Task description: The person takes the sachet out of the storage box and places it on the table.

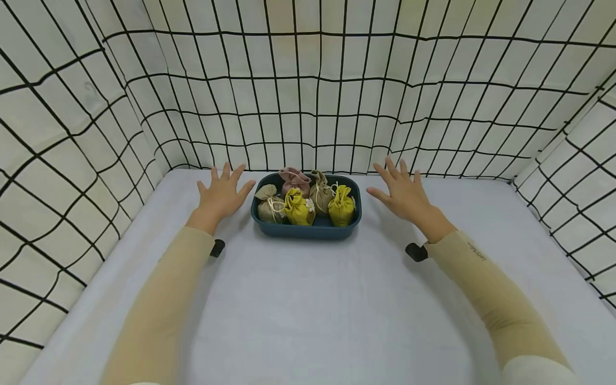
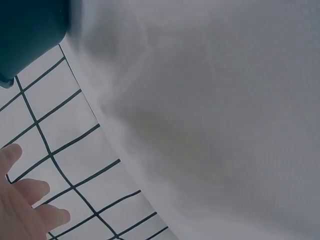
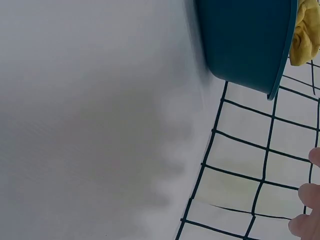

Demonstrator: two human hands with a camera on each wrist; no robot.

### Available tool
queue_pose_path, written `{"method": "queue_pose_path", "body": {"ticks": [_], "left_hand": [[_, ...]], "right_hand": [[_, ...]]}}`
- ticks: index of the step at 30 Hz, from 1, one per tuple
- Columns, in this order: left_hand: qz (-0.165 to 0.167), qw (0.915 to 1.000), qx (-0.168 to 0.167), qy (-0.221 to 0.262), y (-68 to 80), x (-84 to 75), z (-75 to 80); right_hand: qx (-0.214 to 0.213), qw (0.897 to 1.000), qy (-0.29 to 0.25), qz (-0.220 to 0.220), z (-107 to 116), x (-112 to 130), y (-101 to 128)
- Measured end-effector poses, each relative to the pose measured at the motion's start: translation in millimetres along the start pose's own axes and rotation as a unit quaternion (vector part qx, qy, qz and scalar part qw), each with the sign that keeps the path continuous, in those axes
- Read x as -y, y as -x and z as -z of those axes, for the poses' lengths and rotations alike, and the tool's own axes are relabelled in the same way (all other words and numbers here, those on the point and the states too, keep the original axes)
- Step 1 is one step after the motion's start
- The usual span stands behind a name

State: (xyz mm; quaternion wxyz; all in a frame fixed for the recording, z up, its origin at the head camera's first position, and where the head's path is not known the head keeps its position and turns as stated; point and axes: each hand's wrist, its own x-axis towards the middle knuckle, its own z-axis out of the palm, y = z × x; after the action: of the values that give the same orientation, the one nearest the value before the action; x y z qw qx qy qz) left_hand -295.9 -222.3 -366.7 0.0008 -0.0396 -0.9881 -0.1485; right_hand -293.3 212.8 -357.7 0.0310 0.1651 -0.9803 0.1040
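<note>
A dark teal basin (image 1: 308,232) stands at the far side of the white table, holding several small drawstring pouches. Two are yellow: one yellow pouch (image 1: 299,208) near the middle with a white flower, another yellow pouch (image 1: 341,207) at the right end. A beige pouch (image 1: 271,206) sits at the left end; behind are a pink pouch (image 1: 294,182) and a brownish pouch (image 1: 321,193). My left hand (image 1: 220,197), fingers spread, hovers left of the basin. On its right, my right hand (image 1: 404,192) is likewise spread. Neither hand holds anything.
The white tabletop (image 1: 308,310) stretches toward me. Black netting (image 1: 298,77) over pale walls closes off the back and both sides, and its lower edge runs just behind the basin. A small black device shows at each wrist.
</note>
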Motion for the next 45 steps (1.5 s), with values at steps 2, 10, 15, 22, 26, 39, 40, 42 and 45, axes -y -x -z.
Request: {"method": "queue_pose_path", "body": {"ticks": [2,10,15,22,26,39,40,42,45], "left_hand": [[-0.001,1.0,0.004,0.007,1.0,0.1,1.1],[-0.01,0.9995,0.014,0.025,8.2,2.6,4.3],[-0.022,0.9993,0.018,0.023,13.9,2.8,3.5],[-0.043,0.9988,0.015,0.017,18.1,3.5,2.9],[-0.062,0.9977,0.02,0.022,19.5,4.8,2.6],[-0.11,0.9927,0.044,0.023,26.1,5.1,-3.5],[-0.112,0.9922,0.048,0.024,26.5,4.3,-3.8],[-0.115,0.9915,0.054,0.026,27.5,3.1,-4.6],[-0.121,0.9907,0.06,0.023,28.8,1.8,-5.8]], "right_hand": [[-0.002,1.0,-0.007,0.01,1,1,2],[0.004,0.997,-0.048,0.061,3,5,10],[0.014,0.995,-0.071,0.072,1,8,14],[0.03,0.991,-0.097,0.092,0,13,18],[0.037,0.986,-0.125,0.106,-1,17,19],[0.039,0.971,-0.194,0.133,-10,30,16],[0.037,0.971,-0.196,0.132,-11,31,15],[0.035,0.97,-0.205,0.13,-12,32,14],[0.036,0.968,-0.218,0.122,-14,35,13]]}}
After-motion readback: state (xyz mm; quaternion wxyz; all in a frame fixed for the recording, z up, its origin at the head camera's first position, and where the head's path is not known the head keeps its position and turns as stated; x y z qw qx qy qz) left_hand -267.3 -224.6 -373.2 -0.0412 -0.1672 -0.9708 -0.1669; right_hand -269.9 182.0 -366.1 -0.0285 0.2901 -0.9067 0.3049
